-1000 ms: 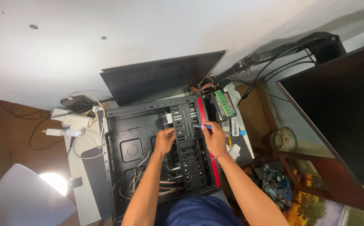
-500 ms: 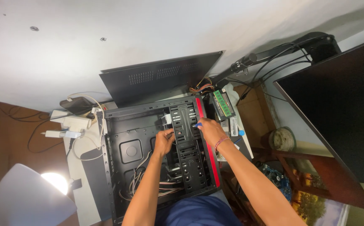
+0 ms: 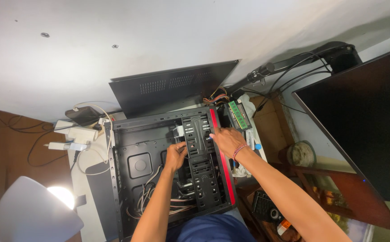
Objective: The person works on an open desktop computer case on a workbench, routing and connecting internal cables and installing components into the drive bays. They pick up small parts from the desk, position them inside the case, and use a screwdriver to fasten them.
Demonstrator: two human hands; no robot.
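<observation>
We are finding the left hand (image 3: 175, 154) reaching down inside the open black computer case (image 3: 132, 179), its fingers curled against the inner edge of the perforated drive cage (image 3: 199, 152); whether it is pinching anything we cannot tell, as the fingertips are hidden. A small pale part (image 3: 179, 131) is sitting just beyond that hand, at the cage's upper corner. The right hand (image 3: 226, 140) is lying loosely open over the red strip (image 3: 224, 170) running along the case's front edge, fingers stretched toward the cage; a thin band is circling the wrist. Anything under its fingers is too small to make out.

Moving outward, we are noting a bundle of loose cables (image 3: 148, 197) trailing across the case floor. The case itself is lying on its side on a light table (image 3: 80, 197). A detached black side panel (image 3: 172, 87) is leaning against the wall behind it. A green memory stick (image 3: 237, 115) is resting just beside the case's upper right corner. A white power strip (image 3: 76, 134) is sitting to the left, and a dark monitor (image 3: 361, 130) is standing well to the right.
</observation>
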